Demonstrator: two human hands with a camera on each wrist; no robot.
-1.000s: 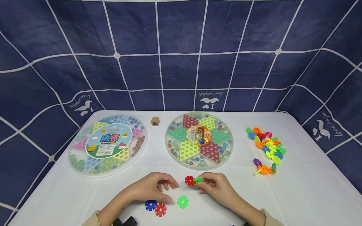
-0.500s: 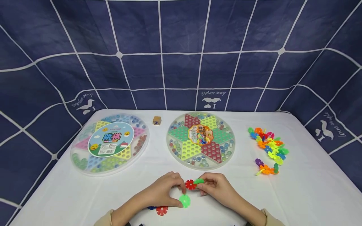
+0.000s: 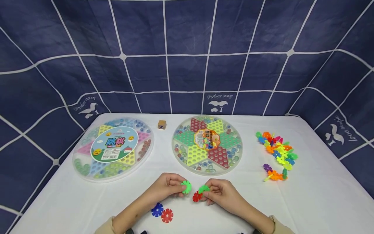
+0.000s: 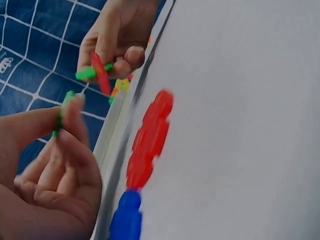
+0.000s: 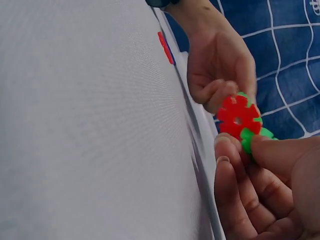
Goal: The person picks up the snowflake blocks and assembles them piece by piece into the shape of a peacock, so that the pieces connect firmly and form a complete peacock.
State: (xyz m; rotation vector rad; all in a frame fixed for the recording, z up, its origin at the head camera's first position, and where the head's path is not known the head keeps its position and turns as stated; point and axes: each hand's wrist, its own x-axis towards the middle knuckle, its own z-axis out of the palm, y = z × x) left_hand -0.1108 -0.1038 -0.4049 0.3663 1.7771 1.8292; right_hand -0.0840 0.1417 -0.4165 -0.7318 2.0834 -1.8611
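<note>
My left hand (image 3: 167, 188) pinches a light green notched plastic disc (image 3: 186, 187) between thumb and fingers, raised over the white table. Facing it, my right hand (image 3: 219, 193) grips a darker green notched disc (image 3: 204, 188), which is joined crosswise to a red disc (image 5: 234, 119). A small gap separates the light green disc from the red and green pair in the head view. On the table near my left forearm lie a blue disc (image 3: 157, 210) and another red disc (image 3: 167, 215), side by side and flat.
Two round Chinese checkers sets stand farther back, one with a blue label (image 3: 114, 144) and one with an orange label (image 3: 207, 139). A wooden letter cube (image 3: 162, 124) is between them. At the right lie a long cluster of joined discs (image 3: 281, 152) and a smaller cluster (image 3: 275, 175).
My left hand reached right, took the light green disc off the table and lifted it towards the right hand. The red and green pair has tilted slightly in my right hand.
</note>
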